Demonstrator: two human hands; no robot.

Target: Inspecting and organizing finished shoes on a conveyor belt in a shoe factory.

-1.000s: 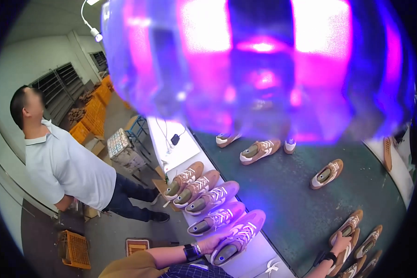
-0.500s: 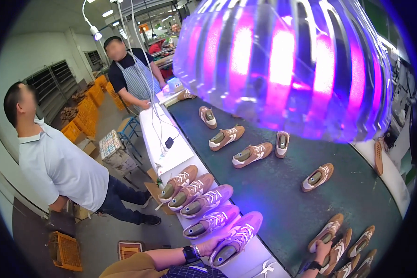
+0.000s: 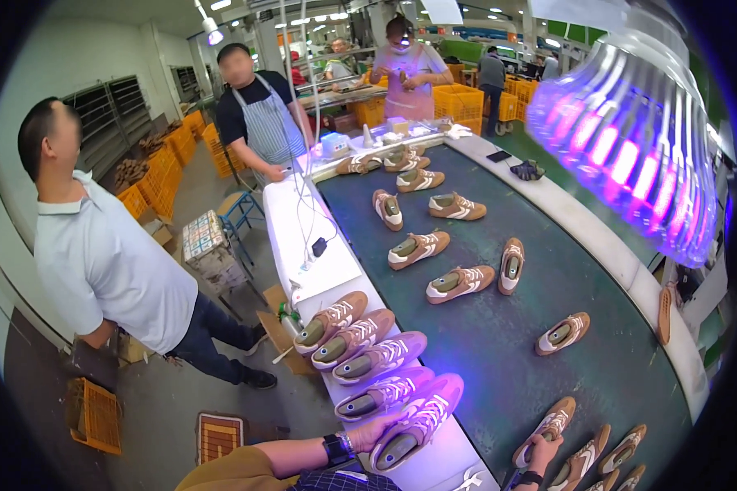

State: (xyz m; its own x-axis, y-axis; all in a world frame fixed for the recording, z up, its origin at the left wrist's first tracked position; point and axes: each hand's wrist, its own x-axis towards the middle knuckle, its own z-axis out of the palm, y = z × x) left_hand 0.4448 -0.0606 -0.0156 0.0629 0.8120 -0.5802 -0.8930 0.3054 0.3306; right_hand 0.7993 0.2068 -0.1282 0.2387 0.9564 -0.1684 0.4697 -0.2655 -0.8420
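Note:
My left hand (image 3: 374, 434) is closed on the side of a brown sneaker (image 3: 422, 419) with white laces, tinted purple by the lamp light, at the near end of the white ledge. Several more sneakers (image 3: 381, 353) stand beside it in a row. On the dark green belt at the lower right, my right hand (image 3: 544, 451) grips another brown sneaker (image 3: 553, 421) near its heel opening. Next to that one, a brown sneaker (image 3: 582, 460) and several others stand close together, partly cut off by the rim.
A glowing purple lamp (image 3: 630, 151) hangs at the upper right. More sneakers (image 3: 460, 284) are scattered along the dark green belt (image 3: 483, 352). Cables and a black adapter (image 3: 318, 246) lie on the white ledge (image 3: 282, 217). Several people stand nearby, and orange crates (image 3: 96, 415) are on the floor.
The view has shifted, so the lamp appears smaller and farther right, and the belt's far end shows. My right hand has drawn its sneaker left, away from its neighbour. My left hand keeps its hold.

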